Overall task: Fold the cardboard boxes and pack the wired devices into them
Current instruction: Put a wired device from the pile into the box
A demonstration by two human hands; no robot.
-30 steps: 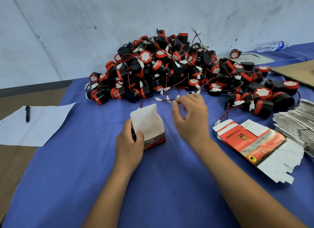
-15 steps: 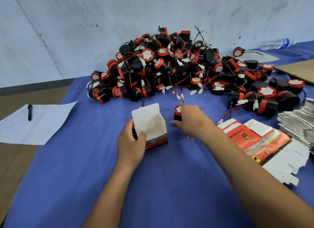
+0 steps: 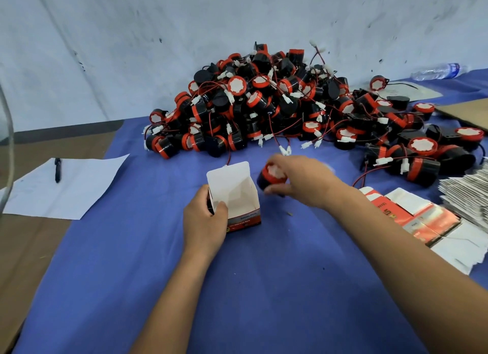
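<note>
Devices (image 3: 274, 108) black, red-banded – box (image 3: 237, 195) white inside – cloth (image 3: 264, 287) blue.

The wired device (image 3: 272, 178) in the right hand (image 3: 298, 180) is motion-blurred, its wire hidden behind the fingers. The left hand (image 3: 204, 221) covers the near left corner of the open cardboard box (image 3: 235, 195), whose printed lettering is too small to read. At 3 o'clock, the stack of flat box blanks (image 3: 464, 195) runs off the frame edge. At 2 o'clock, the brown cardboard sheet (image 3: 467, 112) is likewise cropped. The pile of devices (image 3: 277, 105) hides its inner units.
</note>
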